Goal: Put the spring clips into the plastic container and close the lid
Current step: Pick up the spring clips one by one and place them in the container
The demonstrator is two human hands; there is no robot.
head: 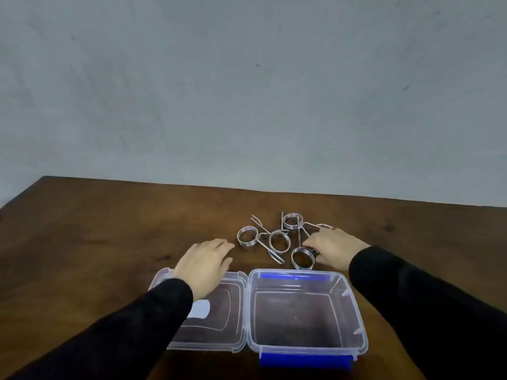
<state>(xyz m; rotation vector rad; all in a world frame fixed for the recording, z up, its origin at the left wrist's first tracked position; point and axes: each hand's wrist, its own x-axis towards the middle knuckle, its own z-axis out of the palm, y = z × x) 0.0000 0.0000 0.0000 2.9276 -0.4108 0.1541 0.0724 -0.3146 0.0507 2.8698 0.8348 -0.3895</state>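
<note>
Several silver spring clips lie in a loose cluster on the wooden table, among them one at the left (pixel 247 236), one in the middle (pixel 279 240), one at the back (pixel 292 221) and one nearest the box (pixel 302 258). The clear plastic container (pixel 356 311) stands open and empty in front of them, with blue latches. Its hinged lid (pixel 219 335) lies flat to its left. My left hand (pixel 204 263) hovers over the lid's far edge, fingers spread, holding nothing. My right hand (pixel 336 246) rests beside the nearest clip, fingertips touching its wire handle; no closed grip shows.
The brown wooden table (pixel 109 229) ends at a grey wall behind the clips. Black sleeves cover both forearms. A white label (pixel 201 309) sits under the lid.
</note>
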